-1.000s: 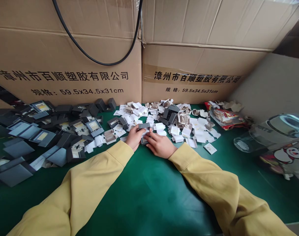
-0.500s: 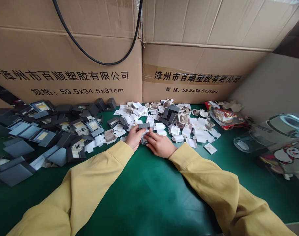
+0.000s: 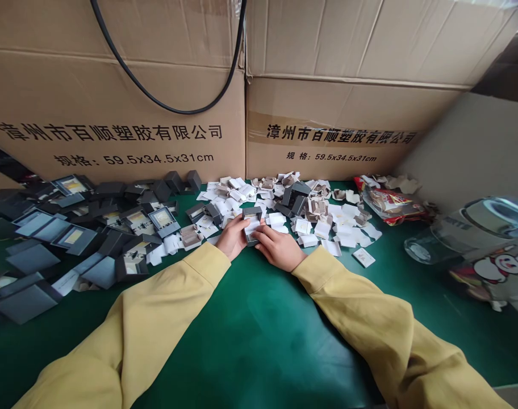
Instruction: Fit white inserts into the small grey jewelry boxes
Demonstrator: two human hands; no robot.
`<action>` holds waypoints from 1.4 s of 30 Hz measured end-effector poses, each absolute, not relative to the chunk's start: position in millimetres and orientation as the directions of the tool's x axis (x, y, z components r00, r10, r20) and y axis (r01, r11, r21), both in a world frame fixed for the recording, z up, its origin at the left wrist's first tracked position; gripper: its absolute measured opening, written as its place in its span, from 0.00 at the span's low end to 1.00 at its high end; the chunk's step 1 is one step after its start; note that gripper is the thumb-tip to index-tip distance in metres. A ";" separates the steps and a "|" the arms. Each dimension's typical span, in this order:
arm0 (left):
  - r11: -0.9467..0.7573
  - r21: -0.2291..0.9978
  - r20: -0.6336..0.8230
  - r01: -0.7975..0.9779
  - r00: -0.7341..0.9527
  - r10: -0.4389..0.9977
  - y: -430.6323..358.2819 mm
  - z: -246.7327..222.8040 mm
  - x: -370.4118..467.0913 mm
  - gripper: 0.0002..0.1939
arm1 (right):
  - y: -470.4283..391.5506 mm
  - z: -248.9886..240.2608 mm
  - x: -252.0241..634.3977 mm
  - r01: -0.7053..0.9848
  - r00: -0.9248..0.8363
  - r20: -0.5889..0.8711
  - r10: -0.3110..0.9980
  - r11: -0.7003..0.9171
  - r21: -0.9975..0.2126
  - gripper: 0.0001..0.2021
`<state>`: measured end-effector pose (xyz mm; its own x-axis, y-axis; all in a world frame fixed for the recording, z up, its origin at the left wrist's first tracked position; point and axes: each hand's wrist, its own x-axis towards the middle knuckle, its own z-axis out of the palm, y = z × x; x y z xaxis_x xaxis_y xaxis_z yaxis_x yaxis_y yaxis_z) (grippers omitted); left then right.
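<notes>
Between my hands is a small dark grey box (image 3: 253,214) with a pale inside showing. My left hand (image 3: 233,237) grips its left side, fingers wrapped round it. My right hand (image 3: 280,247) holds the right side, with fingers at the near end of the box. Just behind the box lie scattered white card inserts (image 3: 233,197). A few dark boxes (image 3: 295,196) rest among the cards to the right.
Many dark grey boxes (image 3: 101,271), some open, cover the left side of the green table (image 3: 250,341). At right are a red snack bag (image 3: 391,204), a clear glass jar (image 3: 438,241) and a lone white card (image 3: 363,257). Large cartons (image 3: 157,96) stand behind, with a black cable (image 3: 174,108) hanging in front.
The small box in my hands has tilted so that more of its inside shows. My fingers have shifted slightly on it; the rest looks the same.
</notes>
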<state>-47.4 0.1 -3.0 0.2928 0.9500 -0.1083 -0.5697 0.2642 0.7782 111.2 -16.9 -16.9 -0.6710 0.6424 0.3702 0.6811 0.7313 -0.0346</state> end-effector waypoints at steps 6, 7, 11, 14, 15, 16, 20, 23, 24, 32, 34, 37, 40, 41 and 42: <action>0.190 0.770 -0.088 -0.610 0.194 0.977 4.5 -4.4 -50.6 0.14 | -20.8 -6.2 111.5 0.585 -0.630 0.481 0.610 0.780 -0.223 0.23; 0.177 0.767 -0.092 -0.617 0.167 0.982 5.2 -4.2 -51.5 0.15 | -20.7 -4.6 111.5 0.566 -0.618 0.500 0.607 0.784 -0.253 0.25; 0.197 0.727 -0.102 -0.658 0.180 0.978 6.1 -1.4 -53.8 0.17 | -9.2 -7.5 111.5 0.593 -0.541 0.524 0.657 0.741 -0.317 0.26; 0.185 0.702 -0.078 -0.688 0.184 0.980 4.5 2.3 -53.2 0.19 | 6.7 -16.5 111.2 0.668 -0.495 0.520 0.696 0.688 -0.284 0.25; 0.177 0.696 -0.071 -0.696 0.178 0.981 3.8 3.5 -52.7 0.19 | 11.4 -19.1 110.9 0.697 -0.487 0.513 0.707 0.669 -0.259 0.24; 0.170 0.691 -0.066 -0.702 0.174 0.983 3.1 4.6 -52.2 0.20 | 15.3 -21.1 110.4 0.727 -0.479 0.501 0.721 0.645 -0.234 0.23; 0.205 0.677 -0.073 -0.706 0.213 0.974 2.0 7.3 -50.2 0.23 | 21.6 -22.3 106.4 0.823 -0.446 0.425 0.788 0.547 -0.151 0.19; 0.252 0.670 -0.100 -0.698 0.251 0.963 3.0 7.2 -48.9 0.24 | 21.1 -19.3 104.1 0.841 -0.437 0.388 0.811 0.522 -0.144 0.15; 0.267 0.670 -0.111 -0.692 0.262 0.959 3.6 6.9 -48.6 0.23 | 20.8 -18.4 103.9 0.844 -0.429 0.382 0.818 0.514 -0.151 0.13; 0.328 0.676 -0.186 -0.660 0.277 0.942 4.2 6.0 -48.4 0.20 | 18.9 -18.6 107.8 0.768 -0.366 0.491 0.790 0.555 -0.321 0.16; 0.310 0.674 -0.200 -0.670 0.238 0.950 3.6 5.7 -48.6 0.19 | 18.5 -19.1 108.3 0.725 -0.290 0.562 0.775 0.561 -0.400 0.17; 0.295 0.679 -0.218 -0.672 0.199 0.955 3.5 4.5 -49.1 0.18 | 17.9 -18.6 108.5 0.661 -0.193 0.613 0.766 0.563 -0.496 0.17; 0.295 0.678 -0.197 -0.673 0.219 0.956 4.5 3.0 -49.6 0.19 | 15.9 -16.5 108.0 0.599 -0.179 0.606 0.775 0.574 -0.558 0.18; 0.292 0.676 -0.185 -0.676 0.227 0.956 4.9 2.5 -49.8 0.19 | 15.0 -15.7 107.8 0.583 -0.197 0.594 0.780 0.581 -0.568 0.19; 0.290 0.675 -0.175 -0.679 0.235 0.956 5.2 2.0 -49.9 0.19 | 14.1 -15.1 107.5 0.569 -0.220 0.584 0.781 0.589 -0.574 0.19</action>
